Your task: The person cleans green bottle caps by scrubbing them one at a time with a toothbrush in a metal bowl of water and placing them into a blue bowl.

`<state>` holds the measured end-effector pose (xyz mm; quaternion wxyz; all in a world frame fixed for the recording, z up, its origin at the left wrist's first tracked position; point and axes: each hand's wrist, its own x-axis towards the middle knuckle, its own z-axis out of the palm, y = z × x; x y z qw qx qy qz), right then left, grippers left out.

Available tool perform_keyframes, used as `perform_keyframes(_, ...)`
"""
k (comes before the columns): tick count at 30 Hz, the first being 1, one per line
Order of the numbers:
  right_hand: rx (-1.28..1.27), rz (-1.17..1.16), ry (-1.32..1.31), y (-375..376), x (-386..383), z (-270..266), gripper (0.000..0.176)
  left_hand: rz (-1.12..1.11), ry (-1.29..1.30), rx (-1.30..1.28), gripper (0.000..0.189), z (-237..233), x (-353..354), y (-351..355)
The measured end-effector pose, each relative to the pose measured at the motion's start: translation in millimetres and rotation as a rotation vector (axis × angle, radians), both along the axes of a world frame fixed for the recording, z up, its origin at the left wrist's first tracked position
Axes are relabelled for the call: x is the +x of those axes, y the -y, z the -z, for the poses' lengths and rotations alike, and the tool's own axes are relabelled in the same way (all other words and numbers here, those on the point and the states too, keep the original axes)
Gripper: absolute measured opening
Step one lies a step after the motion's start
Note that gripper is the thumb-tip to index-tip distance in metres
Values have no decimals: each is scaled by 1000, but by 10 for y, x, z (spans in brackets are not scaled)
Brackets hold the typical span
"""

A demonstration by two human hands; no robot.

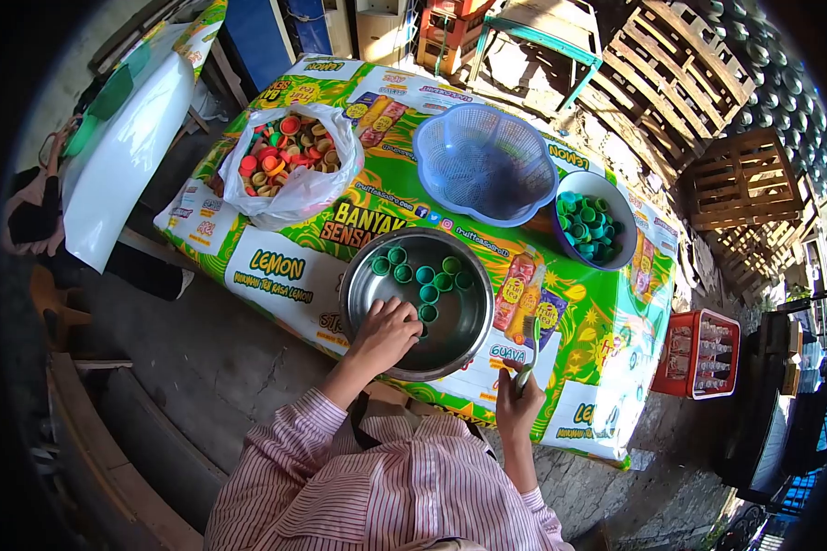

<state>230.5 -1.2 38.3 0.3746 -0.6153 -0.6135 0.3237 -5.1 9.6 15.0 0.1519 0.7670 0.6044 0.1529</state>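
Note:
My left hand (383, 335) reaches into a steel bowl (458, 344) and its fingers close around a green bottle cap near the bowl's near-left side. Several more green caps (424, 274) lie along the far side of the bowl. My right hand (516, 402) rests at the table's near edge, gripping a thin pale tool (528, 360) that points up and away. Both sleeves are pink striped.
The table (276, 275) wears a bright green and yellow printed cover. On it stand a white plastic bag of mixed coloured caps (288, 161), an empty blue basket (483, 163) and a blue bowl of green caps (590, 223). A red crate (698, 354) and wooden pallets (680, 69) stand beyond.

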Motion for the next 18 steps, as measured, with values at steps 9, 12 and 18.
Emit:
perform_keyframes(9, -7, -192, 23, -14, -144, 38, 9, -161, -26, 48, 11, 110, -124, 55)
perform_keyframes(12, -4, -258, 34, -24, -220, -66, 11, -236, 43, 47, 26, 94, -106, 93)
perform_keyframes(18, -12, -306, -7, -67, -339, -124, 12, -228, 404, 62, 45, -23, -157, 43)
